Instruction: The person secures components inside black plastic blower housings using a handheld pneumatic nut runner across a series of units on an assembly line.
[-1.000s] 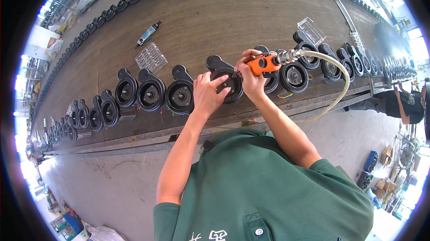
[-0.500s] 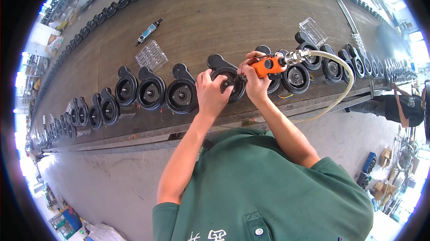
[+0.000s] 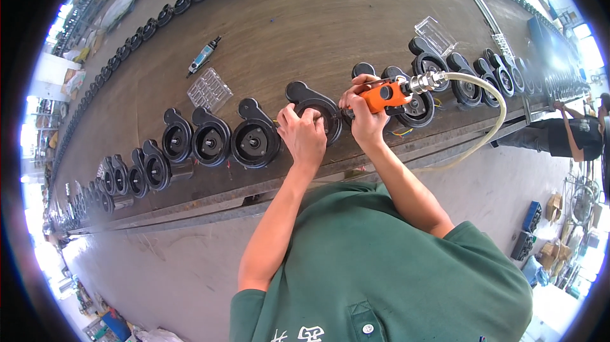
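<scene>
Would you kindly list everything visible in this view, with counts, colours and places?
Round housings: too many to count, black, lined along near and far table edges
Air tool: one, orange, in the right hand
Hose: one, pale, running from the air tool's fitting
Slim tool: one, blue-grey, left on the tabletop
Trays: two, clear, behind the near row
Table: one, brown, ahead
Cardboard boxes: several, brown, far right
Co-worker: one, dark clothing, right
Floor: one, grey, below
Shirt: one, green, lower centre
Left hand: one, bare, at a housing
Right hand: one, bare, gripping the air tool
</scene>
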Tool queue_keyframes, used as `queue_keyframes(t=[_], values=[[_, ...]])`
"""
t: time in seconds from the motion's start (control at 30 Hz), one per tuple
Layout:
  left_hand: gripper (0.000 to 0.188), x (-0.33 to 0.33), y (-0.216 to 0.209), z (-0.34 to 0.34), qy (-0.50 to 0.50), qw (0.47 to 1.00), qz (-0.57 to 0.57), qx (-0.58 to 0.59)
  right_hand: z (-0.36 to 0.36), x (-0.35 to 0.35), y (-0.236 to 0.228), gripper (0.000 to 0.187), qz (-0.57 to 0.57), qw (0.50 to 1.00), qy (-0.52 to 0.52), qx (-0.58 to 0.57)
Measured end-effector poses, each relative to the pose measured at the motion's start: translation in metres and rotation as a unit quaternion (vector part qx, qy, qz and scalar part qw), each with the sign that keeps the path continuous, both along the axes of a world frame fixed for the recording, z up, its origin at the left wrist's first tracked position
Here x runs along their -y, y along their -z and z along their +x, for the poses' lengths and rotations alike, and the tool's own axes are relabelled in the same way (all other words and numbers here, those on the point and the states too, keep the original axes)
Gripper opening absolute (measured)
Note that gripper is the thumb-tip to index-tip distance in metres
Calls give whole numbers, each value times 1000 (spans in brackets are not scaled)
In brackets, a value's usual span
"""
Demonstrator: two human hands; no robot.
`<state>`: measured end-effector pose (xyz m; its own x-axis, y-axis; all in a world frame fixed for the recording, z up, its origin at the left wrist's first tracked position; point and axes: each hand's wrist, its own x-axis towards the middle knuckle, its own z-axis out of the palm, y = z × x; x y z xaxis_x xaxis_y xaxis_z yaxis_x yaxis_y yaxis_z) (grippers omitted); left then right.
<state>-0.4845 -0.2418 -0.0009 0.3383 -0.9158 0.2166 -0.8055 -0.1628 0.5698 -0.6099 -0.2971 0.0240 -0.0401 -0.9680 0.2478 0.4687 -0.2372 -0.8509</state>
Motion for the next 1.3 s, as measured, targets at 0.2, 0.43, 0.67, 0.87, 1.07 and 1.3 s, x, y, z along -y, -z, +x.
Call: queue_keyframes(t=[0.2,0.43,0.67,0.87,1.07,1.3], values=[[11,2,3,-4,-16,999,12,-27,1,-2,-13,29,-2,1000,4,20],[11,-4,-15,-1,-20,989,-124,-76,3,-5,-41,28,28,996,23,88],[9,-20,-34,36,-19,686,8,-727,6,-16,-67,31,34,969,-43,240],[13,-31,-26,40,1,522,36,-852,16,-22,-74,29,32,983,-44,175],[18,-34,-24,34,40,485,40,-873,14,-22,-68,29,24,979,-51,196],[20,-35,-32,30,22,516,54,-855,12,-22,-63,30,-17,984,-53,169]])
